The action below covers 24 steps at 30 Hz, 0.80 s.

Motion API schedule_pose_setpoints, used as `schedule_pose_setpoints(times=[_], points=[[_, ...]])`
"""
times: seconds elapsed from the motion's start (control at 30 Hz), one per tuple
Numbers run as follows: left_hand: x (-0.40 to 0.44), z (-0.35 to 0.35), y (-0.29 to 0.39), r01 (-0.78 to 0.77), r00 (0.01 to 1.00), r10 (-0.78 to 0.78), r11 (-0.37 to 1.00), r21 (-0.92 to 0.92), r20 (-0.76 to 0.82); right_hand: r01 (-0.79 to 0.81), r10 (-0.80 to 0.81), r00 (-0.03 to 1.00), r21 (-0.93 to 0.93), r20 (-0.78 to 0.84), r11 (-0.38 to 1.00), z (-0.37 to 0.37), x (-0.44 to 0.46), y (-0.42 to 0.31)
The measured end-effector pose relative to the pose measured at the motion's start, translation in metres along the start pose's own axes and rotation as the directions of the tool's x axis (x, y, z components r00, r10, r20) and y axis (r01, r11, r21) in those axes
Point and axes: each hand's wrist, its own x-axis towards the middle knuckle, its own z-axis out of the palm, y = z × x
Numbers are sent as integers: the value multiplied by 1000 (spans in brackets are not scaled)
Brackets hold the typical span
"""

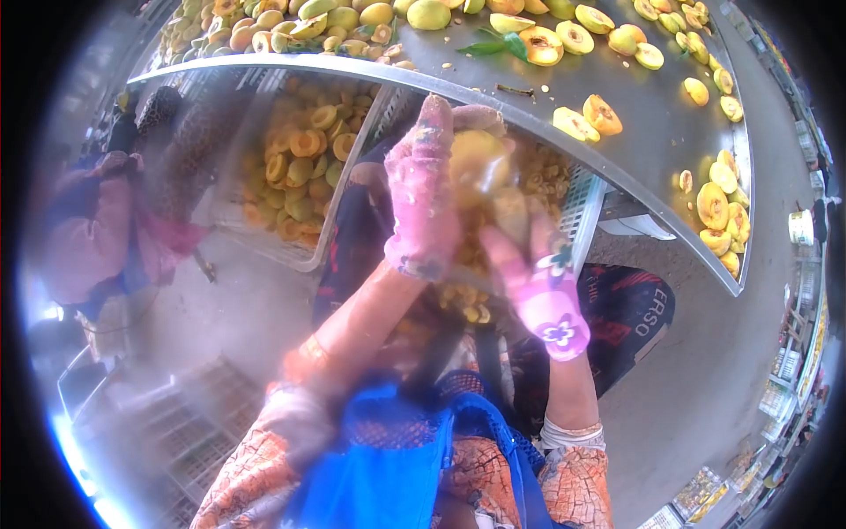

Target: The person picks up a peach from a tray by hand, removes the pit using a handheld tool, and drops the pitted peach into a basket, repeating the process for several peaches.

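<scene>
My left hand (pixel 425 189), in a stained pink glove, has its fingers curled round a yellow peach (pixel 478 163). Glare and blur hide its details. My right hand (pixel 545 295), in a pink glove with flower prints, comes up from below right. Its blurred fingers close on a pale yellow peach piece (pixel 510 219) close against the other fruit. Beneath both hands is a white crate (pixel 583 207) with small yellow pieces (pixel 539 172) in it, partly hidden by the hands.
Ahead runs a metal table (pixel 493 84) with a raised rim, bearing whole and halved peaches (pixel 575 38) and leaves (pixel 498 44). A second crate (pixel 308 263) of halves (pixel 304 167) stands at left. A person in pink (pixel 101 216) is further left. Crates (pixel 189 423) lie lower left.
</scene>
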Motion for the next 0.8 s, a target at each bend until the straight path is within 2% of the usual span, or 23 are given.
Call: schedule_pose_setpoints(times=[0.07,0.1,0.13,0.2,0.27,0.3,0.37,0.4,0.47,0.5,0.53,0.57,0.6,0.67,0.7,0.73,0.77,0.8], points=[[-5,4,3,-20,1000,20,999,50,1,-366,334,929,252,162,896,-1,2,-10],[-6,6,3,-44,999,44,995,90,-1,-371,339,927,251,159,894,-4,4,-12],[-5,5,1,-40,999,40,995,90,2,-407,363,912,329,190,852,-6,6,-12],[-5,2,-1,-76,995,63,979,191,72,-445,387,895,402,221,800,-3,1,-10],[-11,8,4,-47,998,38,971,232,45,-261,209,953,246,220,934,5,-7,-6],[-14,11,6,-19,1000,16,962,271,14,-262,211,954,246,215,933,4,-6,-8],[-17,13,5,-58,998,51,951,302,28,-419,385,907,481,173,770,-2,-1,-14],[-18,14,4,-84,996,75,946,312,42,-415,385,908,482,165,772,-6,1,-14],[-19,14,3,-131,991,114,935,329,72,-575,412,816,647,406,501,-12,3,-13],[-21,14,2,-158,987,135,929,334,90,-570,412,819,648,400,506,-9,-1,-10],[-21,13,2,-184,982,156,921,343,108,-407,318,913,518,256,753,-3,-7,-6],[-22,12,2,-212,976,176,912,351,132,-214,177,974,324,140,921,-2,-7,-5],[-22,12,3,-239,968,193,902,360,159,-216,179,974,325,140,921,-5,-8,-3],[-21,10,4,-282,953,211,884,374,219,-9,-14,990,163,140,987,-11,-7,1],[-20,8,6,-289,947,206,880,378,246,-19,-6,990,168,144,986,-9,-8,5],[-20,7,7,-280,950,196,881,382,245,67,-88,982,124,168,990,-7,-8,10],[-15,5,9,-211,954,91,880,426,285,156,-169,967,81,191,984,-5,-8,14],[-10,4,13,-142,948,-18,870,473,318,149,-162,968,83,190,985,-2,-7,17]])
